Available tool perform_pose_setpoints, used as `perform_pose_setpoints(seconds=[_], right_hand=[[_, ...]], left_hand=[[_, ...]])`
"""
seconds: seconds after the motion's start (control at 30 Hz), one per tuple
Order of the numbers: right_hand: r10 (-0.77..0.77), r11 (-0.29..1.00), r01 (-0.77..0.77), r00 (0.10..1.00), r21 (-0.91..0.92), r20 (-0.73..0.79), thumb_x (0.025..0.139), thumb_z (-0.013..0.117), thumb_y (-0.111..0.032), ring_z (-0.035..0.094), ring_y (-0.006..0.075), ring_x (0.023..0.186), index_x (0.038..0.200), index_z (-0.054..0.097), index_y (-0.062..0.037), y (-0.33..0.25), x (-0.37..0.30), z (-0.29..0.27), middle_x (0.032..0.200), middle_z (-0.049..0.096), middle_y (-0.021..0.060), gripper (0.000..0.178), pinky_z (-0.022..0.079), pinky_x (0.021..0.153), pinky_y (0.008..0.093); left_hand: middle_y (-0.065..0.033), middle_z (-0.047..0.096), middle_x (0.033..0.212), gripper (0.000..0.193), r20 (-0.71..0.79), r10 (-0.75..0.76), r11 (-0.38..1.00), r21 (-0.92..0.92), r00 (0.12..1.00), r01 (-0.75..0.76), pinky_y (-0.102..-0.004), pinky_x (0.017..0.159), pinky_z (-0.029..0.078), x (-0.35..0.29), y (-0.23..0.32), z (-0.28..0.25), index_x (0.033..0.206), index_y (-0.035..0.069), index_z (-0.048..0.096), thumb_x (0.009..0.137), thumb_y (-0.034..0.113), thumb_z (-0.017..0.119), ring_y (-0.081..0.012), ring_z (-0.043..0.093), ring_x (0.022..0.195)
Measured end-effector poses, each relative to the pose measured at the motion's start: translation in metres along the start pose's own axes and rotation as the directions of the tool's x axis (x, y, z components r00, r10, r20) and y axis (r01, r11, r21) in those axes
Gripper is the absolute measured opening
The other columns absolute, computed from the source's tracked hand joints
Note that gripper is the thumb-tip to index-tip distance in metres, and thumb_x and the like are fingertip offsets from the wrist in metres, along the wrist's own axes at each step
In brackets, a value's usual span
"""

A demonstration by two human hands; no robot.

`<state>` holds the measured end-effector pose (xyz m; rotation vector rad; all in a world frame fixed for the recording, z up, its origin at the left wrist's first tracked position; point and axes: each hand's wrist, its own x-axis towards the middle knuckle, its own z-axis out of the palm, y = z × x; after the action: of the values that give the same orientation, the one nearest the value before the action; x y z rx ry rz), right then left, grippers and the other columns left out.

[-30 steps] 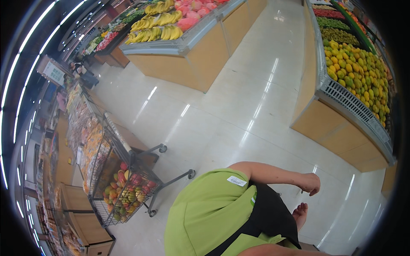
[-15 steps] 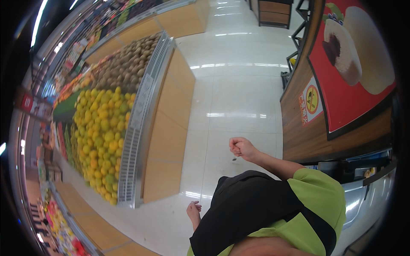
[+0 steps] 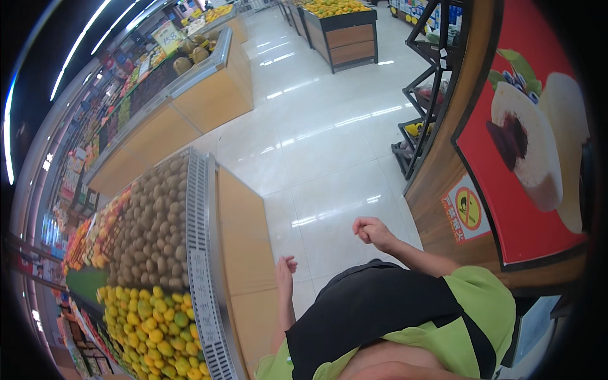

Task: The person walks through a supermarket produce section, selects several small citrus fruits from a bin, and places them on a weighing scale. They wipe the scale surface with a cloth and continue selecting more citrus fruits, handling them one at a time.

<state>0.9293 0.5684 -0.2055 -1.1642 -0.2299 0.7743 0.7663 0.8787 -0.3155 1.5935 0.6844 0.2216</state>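
Observation:
My left hand (image 3: 286, 266) hangs beside the tan side panel of a fruit stand (image 3: 239, 234). Its fingers are loosely bent and apart, with nothing in them. Over the pale tiled floor, my right hand (image 3: 373, 234) is curled into a loose fist, and no object shows in it. Nearest to that hand is a wood-panelled counter (image 3: 421, 235). A black apron (image 3: 380, 304) covers the front of my green shirt (image 3: 484, 301). Neither hand touches the stand or the counter.
Brown kiwifruit (image 3: 155, 221) and yellow-green citrus fruit (image 3: 152, 329) fill the stand at left, edged by a slotted rail (image 3: 201, 253). Ahead are another produce stand (image 3: 183, 117), an orange-topped bin (image 3: 345, 38) and a black rack (image 3: 424, 101). A red poster (image 3: 475, 139) hangs on the counter.
I have moved forward along the aisle; the kiwifruit and citrus are nearer and lower, and more stands show ahead. My left hand has risen; the right stays in a loose fist.

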Motion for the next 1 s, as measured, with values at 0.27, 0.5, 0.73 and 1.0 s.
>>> perform_pose_setpoints(seconds=[0.27, 0.5, 0.73, 1.0], right_hand=[[0.028, 0.958, 0.082, 0.927, 0.274, -0.375, 0.083, 0.041, 0.002, 0.04, 0.008, 0.056, 0.094, 0.056, -0.0051, -0.04, 0.138, -0.115, 0.065, 0.048, -0.001, 0.02, 0.029, 0.048, 0.023], [-0.055, 0.942, 0.144, 0.958, 0.303, -0.283, 0.083, 0.041, 0.002, 0.039, 0.0071, 0.056, 0.1, 0.055, -0.0029, -0.146, 0.337, -0.202, 0.069, 0.049, -0.0007, 0.022, 0.028, 0.048, 0.0225], [-0.065, 0.986, 0.079, 0.993, 0.15, -0.095, 0.083, 0.041, 0.002, 0.037, 0.0065, 0.057, 0.102, 0.058, -0.0019, -0.263, 0.543, -0.249, 0.068, 0.048, -0.0026, 0.025, 0.029, 0.05, 0.0223], [-0.022, 0.94, -0.025, 0.991, -0.341, -0.132, 0.085, 0.038, 0.004, 0.05, 0.0073, 0.068, 0.101, 0.065, -0.0041, -0.337, 0.732, -0.369, 0.077, 0.059, -0.0002, 0.033, 0.042, 0.063, 0.0218]], left_hand=[[-0.0073, 0.068, 0.085, 0.049, 0.409, 0.275, 0.959, -0.051, 0.87, -0.28, -0.0257, 0.069, 0.05, 0.278, 0.172, 0.161, 0.109, -0.001, 0.068, 0.108, 0.037, 0.038, -0.0118, 0.061, 0.076], [-0.0095, 0.069, 0.088, 0.057, 0.431, 0.081, 0.994, 0.029, 0.899, -0.104, -0.027, 0.071, 0.052, 0.438, 0.206, 0.211, 0.112, -0.001, 0.068, 0.108, 0.043, 0.032, -0.0144, 0.064, 0.078], [-0.0103, 0.07, 0.086, 0.058, 0.203, -0.155, 0.988, 0.052, 0.967, 0.148, -0.0282, 0.07, 0.053, 0.564, 0.198, 0.221, 0.11, -0.002, 0.068, 0.107, 0.045, 0.035, -0.0158, 0.065, 0.076], [-0.0094, 0.069, 0.085, 0.053, 0.233, -0.226, 0.974, 0.053, 0.946, 0.22, -0.0262, 0.068, 0.052, 0.805, 0.251, 0.348, 0.108, -0.003, 0.067, 0.106, 0.042, 0.04, -0.0141, 0.063, 0.074]])
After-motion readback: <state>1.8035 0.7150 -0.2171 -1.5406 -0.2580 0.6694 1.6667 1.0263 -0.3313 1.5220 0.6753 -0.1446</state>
